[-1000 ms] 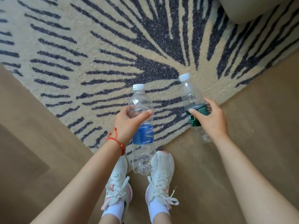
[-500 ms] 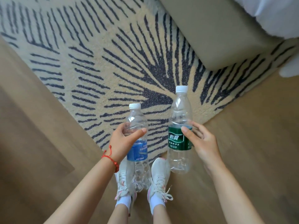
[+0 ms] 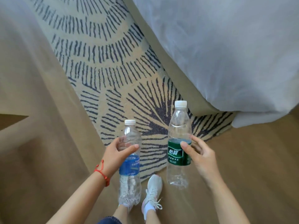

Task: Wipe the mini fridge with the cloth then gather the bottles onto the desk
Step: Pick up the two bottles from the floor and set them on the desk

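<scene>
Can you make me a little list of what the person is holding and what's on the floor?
left hand: holds blue-label bottle, upright
right hand: holds green-label bottle, upright
caps: white, both on
bottles: clear, look empty
left wrist: red string bracelet
floor: brown, with striped rug
feet: white shoe on the floor
upper right: bed with white cover
desk and fridge: not in view
</scene>
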Tool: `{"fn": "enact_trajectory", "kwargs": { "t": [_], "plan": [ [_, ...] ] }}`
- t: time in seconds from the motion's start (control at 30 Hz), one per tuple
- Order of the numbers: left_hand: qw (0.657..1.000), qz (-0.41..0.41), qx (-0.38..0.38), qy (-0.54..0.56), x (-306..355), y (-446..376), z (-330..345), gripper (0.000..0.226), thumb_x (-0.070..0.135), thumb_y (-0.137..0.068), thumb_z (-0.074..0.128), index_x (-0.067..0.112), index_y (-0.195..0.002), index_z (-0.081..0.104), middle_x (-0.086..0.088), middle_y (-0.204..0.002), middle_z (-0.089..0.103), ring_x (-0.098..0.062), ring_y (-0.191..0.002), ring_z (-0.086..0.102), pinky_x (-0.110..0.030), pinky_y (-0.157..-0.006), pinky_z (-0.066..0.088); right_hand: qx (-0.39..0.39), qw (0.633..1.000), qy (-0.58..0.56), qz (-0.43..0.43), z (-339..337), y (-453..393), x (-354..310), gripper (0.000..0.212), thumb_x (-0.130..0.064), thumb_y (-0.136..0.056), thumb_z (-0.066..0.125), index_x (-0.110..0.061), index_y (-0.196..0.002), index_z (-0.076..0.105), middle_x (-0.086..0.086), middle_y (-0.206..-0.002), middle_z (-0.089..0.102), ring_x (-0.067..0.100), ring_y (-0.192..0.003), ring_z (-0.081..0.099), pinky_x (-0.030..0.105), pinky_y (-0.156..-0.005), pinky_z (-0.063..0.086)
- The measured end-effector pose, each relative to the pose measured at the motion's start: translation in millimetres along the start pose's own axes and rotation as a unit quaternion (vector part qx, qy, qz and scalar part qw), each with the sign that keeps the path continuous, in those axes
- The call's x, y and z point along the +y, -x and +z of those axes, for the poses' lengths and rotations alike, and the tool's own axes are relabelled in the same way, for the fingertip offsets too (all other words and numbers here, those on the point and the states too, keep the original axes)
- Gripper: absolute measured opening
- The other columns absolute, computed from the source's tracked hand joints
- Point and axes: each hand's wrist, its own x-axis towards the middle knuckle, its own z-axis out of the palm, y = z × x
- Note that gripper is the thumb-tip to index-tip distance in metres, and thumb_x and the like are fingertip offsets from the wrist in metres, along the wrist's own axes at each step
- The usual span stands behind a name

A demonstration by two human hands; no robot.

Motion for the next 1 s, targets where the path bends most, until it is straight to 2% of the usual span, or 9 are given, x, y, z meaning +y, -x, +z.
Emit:
{"fn": "enact_trajectory", "kwargs": {
  "t": [0.13, 0.2, 0.33, 0.5, 0.63, 0.73, 0.8, 0.93, 1.0],
  "plan": [
    [0.999, 0.032, 0.01, 0.009, 39.1, 43.6, -13.7, 0.028, 0.019, -0.075, 0.07, 0.03, -0.094, 0.053, 0.007, -0.092, 0.065, 0.005, -0.071, 0.065, -0.007, -0.055, 0.047, -0.021, 1.0, -0.017, -0.001, 4.1, 39.6, -38.5, 0.055, -0.043, -0.06, 0.075, -0.027, -0.108, 0.053, 0.005, -0.12, 0.057, 0.021, -0.115, 0.052, 0.038, -0.096, 0.044],
    [0.998, 0.048, 0.017, 0.021, 58.5, 67.1, -20.3, 0.029, 0.022, -0.073, 0.071, 0.029, -0.096, 0.053, 0.007, -0.093, 0.065, 0.001, -0.075, 0.065, -0.009, -0.057, 0.048, -0.034, 0.999, -0.022, -0.007, 5.3, 59.5, -58.1, 0.05, -0.041, -0.061, 0.07, -0.027, -0.106, 0.055, 0.006, -0.12, 0.056, 0.021, -0.115, 0.052, 0.039, -0.098, 0.044],
    [0.995, 0.075, 0.036, 0.053, 90.4, 109.4, -34.8, 0.065, 0.041, -0.061, 0.078, 0.018, -0.115, 0.051, 0.003, -0.102, 0.064, -0.009, -0.093, 0.062, -0.019, -0.074, 0.049, -0.049, 0.998, -0.018, -0.029, 1.9, 94.5, -91.3, 0.041, -0.038, -0.065, 0.071, -0.028, -0.103, 0.058, 0.011, -0.119, 0.06, 0.022, -0.113, 0.055, 0.042, -0.099, 0.044],
    [0.988, 0.106, 0.066, 0.09, 112.7, 157.7, -66.6, 0.069, 0.048, -0.049, 0.08, 0.024, -0.108, 0.053, 0.003, -0.1, 0.065, -0.01, -0.093, 0.062, -0.02, -0.074, 0.049, -0.065, 0.996, 0.014, -0.063, 0.3, 136.8, -127.2, 0.069, -0.048, -0.056, 0.07, -0.018, -0.116, 0.058, 0.013, -0.118, 0.061, 0.024, -0.111, 0.057, 0.046, -0.097, 0.047],
    [0.978, 0.124, 0.104, 0.128, 116.7, 191.8, -96.9, 0.051, 0.031, -0.065, 0.079, 0.02, -0.108, 0.053, 0.002, -0.099, 0.064, -0.015, -0.098, 0.062, -0.015, -0.068, 0.05, -0.08, 0.991, 0.04, -0.095, 10.5, 165.0, -150.9, 0.061, -0.04, -0.069, 0.069, -0.015, -0.122, 0.055, 0.01, -0.114, 0.061, 0.023, -0.11, 0.056, 0.032, -0.085, 0.049],
    [0.971, 0.13, 0.128, 0.157, 119.5, 214.4, -123.2, 0.056, 0.033, -0.066, 0.076, 0.016, -0.113, 0.051, -0.001, -0.1, 0.063, -0.02, -0.099, 0.061, -0.022, -0.072, 0.049, -0.097, 0.989, 0.037, -0.104, 29.4, 182.9, -168.1, 0.062, -0.038, -0.072, 0.069, -0.014, -0.126, 0.052, 0.009, -0.116, 0.06, 0.02, -0.108, 0.057, 0.033, -0.085, 0.05],
    [0.967, 0.133, 0.14, 0.167, 119.3, 227.8, -143.8, 0.055, 0.034, -0.065, 0.075, 0.018, -0.112, 0.051, -0.002, -0.101, 0.063, -0.02, -0.099, 0.061, -0.024, -0.074, 0.05, -0.116, 0.987, 0.03, -0.108, 47.9, 195.6, -177.0, 0.058, -0.031, -0.077, 0.067, -0.012, -0.129, 0.049, 0.009, -0.117, 0.059, 0.013, -0.099, 0.058, 0.024, -0.072, 0.049],
    [0.956, 0.141, 0.166, 0.196, 116.7, 247.2, -191.9, 0.048, 0.022, -0.076, 0.067, 0.013, -0.119, 0.049, 0.0, -0.099, 0.062, -0.014, -0.091, 0.062, -0.013, -0.059, 0.052, -0.139, 0.983, 0.031, -0.114, 92.0, 217.8, -195.0, 0.054, -0.024, -0.082, 0.065, -0.01, -0.13, 0.046, 0.005, -0.107, 0.058, 0.005, -0.087, 0.056, 0.013, -0.053, 0.048],
    [0.95, 0.142, 0.183, 0.211, 111.6, 256.3, -219.9, 0.046, 0.018, -0.078, 0.065, 0.01, -0.12, 0.048, -0.001, -0.098, 0.062, -0.013, -0.087, 0.062, -0.012, -0.055, 0.051, -0.15, 0.98, 0.04, -0.121, 117.8, 229.6, -204.9, 0.054, -0.024, -0.082, 0.065, -0.01, -0.13, 0.045, 0.006, -0.106, 0.057, 0.005, -0.085, 0.056, 0.012, -0.052, 0.048]
  ]
}}
